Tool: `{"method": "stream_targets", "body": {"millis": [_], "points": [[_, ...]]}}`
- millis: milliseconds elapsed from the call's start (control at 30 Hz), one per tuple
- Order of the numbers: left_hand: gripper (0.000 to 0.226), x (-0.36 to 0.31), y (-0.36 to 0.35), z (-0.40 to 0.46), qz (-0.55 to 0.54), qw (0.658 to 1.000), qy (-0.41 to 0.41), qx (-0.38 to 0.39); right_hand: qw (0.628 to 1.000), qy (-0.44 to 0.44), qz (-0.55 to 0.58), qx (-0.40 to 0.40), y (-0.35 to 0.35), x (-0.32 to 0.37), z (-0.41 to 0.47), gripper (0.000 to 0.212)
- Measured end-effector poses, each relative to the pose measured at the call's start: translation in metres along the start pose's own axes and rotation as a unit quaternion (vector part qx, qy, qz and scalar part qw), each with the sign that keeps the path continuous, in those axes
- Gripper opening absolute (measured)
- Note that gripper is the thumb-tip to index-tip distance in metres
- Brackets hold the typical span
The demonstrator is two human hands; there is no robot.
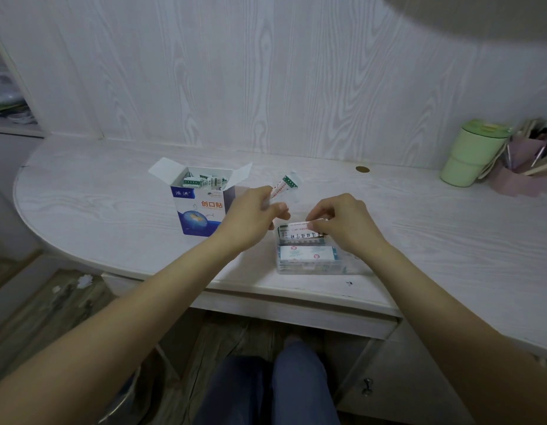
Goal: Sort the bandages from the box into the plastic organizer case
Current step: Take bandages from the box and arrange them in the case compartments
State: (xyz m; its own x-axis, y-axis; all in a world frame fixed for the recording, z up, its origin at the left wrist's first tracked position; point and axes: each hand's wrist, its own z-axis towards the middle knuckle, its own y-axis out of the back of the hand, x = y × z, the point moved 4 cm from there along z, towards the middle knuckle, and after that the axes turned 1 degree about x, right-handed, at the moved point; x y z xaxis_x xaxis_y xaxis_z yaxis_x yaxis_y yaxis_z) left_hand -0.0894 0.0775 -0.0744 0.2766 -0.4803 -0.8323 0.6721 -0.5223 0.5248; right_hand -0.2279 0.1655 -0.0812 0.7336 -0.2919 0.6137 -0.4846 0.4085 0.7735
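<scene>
Left hand: we pinch a white paper bandage strip, kept ready
Right hand: we pinch another bandage into the clear plastic case

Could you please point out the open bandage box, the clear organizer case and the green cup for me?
bandage box [201, 214]: head view, on its blue printed front face.
organizer case [309, 269]: head view, on its clear near wall.
green cup [470, 156]: head view, on the middle of its side.
</scene>
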Motion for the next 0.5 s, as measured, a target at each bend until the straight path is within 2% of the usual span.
{"method": "stream_targets", "body": {"millis": [100, 500], "points": [[0.018, 0.0015, -0.0031, -0.0002, 0.050, 0.999, 0.000, 0.010, 0.998, 0.006, -0.056, 0.003, -0.0034, 0.0019, 0.0006, 0.001], [0.017, 0.0055, -0.0052, 0.0006, 0.061, 0.998, 0.012, 0.026, 0.994, 0.003, -0.110, 0.018, -0.0108, 0.0079, -0.0014, 0.010]]}}
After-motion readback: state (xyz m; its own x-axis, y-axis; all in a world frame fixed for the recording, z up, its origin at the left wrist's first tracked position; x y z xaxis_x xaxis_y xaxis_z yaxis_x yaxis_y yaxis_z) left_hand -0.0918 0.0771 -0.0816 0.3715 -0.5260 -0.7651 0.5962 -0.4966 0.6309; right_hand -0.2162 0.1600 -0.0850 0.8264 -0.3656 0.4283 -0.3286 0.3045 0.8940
